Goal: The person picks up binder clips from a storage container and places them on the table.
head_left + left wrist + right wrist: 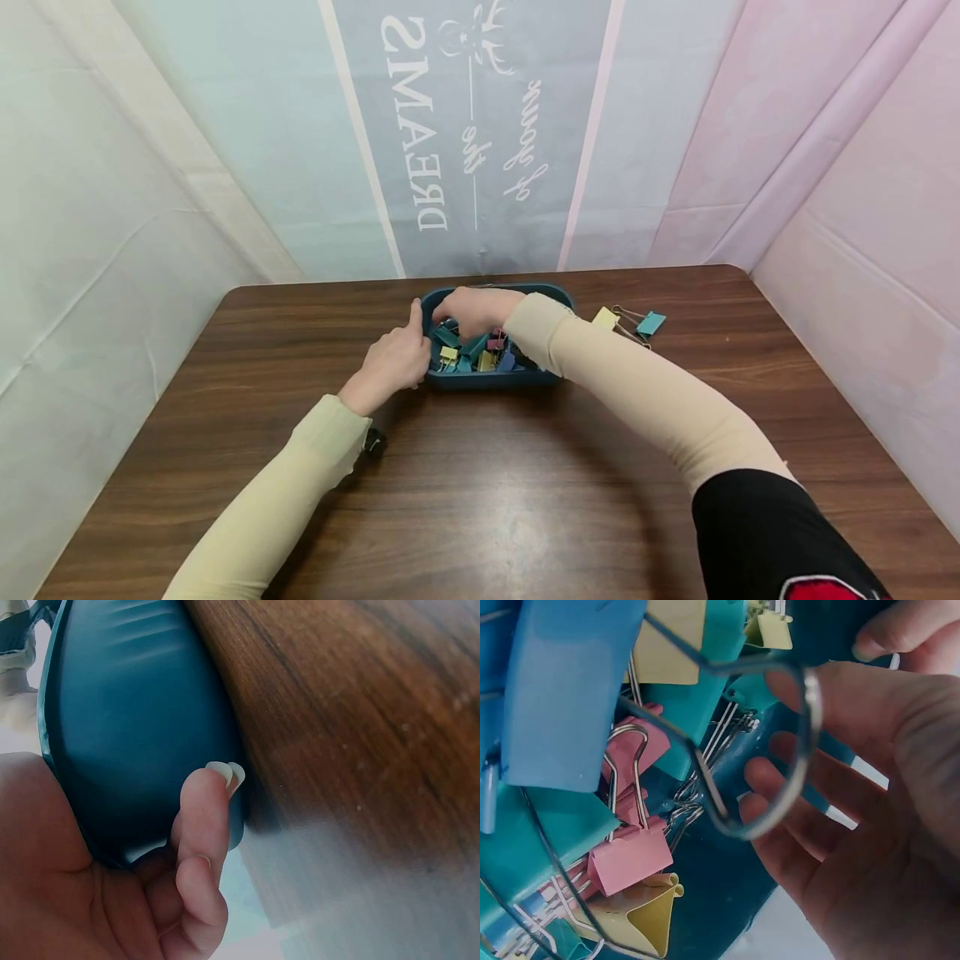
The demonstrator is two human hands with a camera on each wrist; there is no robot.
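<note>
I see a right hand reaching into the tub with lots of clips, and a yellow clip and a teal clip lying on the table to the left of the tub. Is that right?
Not quite: the yellow clip and teal clip lie to the right of the tub, as the head view shows. The right hand is indeed reaching in.

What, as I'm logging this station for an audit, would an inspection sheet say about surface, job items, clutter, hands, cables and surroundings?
Surface: brown wood-grain table, light reflecting near the front.
Job's things: blue-green bin holding binder clips in several colours.
Clutter: yellow clip and teal clip outside, right of the bin.
Hands: left hand touches the bin's left end; right hand reaches inside.
Cables: nothing seen.
Surroundings: pale cloth with printed lettering behind.
</note>
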